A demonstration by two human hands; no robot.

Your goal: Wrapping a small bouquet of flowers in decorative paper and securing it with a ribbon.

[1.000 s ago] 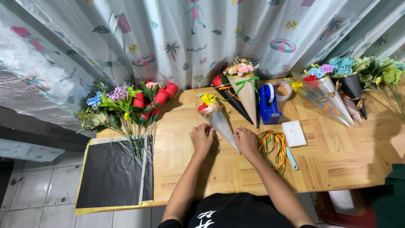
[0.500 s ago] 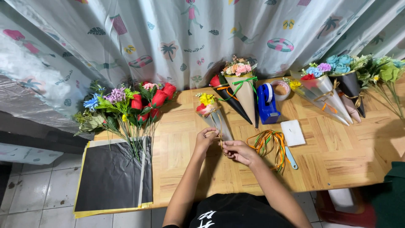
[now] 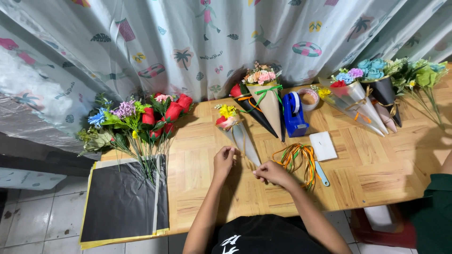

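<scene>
A small bouquet (image 3: 235,129) with a yellow and a pink flower lies on the wooden table (image 3: 376,164), wrapped in a clear cone that points toward me. My right hand (image 3: 272,173) is closed at the cone's tip. My left hand (image 3: 223,160) sits just left of the cone with its fingertips pinched together. Whether a thin strand runs between the hands is too fine to tell. A tangle of orange and green ribbon (image 3: 296,157) lies right of my right hand.
Loose artificial flowers (image 3: 136,120) lie at the table's left over black paper sheets (image 3: 122,202). Finished cone bouquets (image 3: 263,101) stand behind, with more (image 3: 367,94) at the right. A blue tape dispenser (image 3: 294,115), a tape roll (image 3: 308,98), a white card (image 3: 323,145) and another person's green sleeve (image 3: 435,207) are nearby.
My hands came together at the cone's tip, then my left hand drew away to the left while my right stayed by the tip. The view shifted slightly.
</scene>
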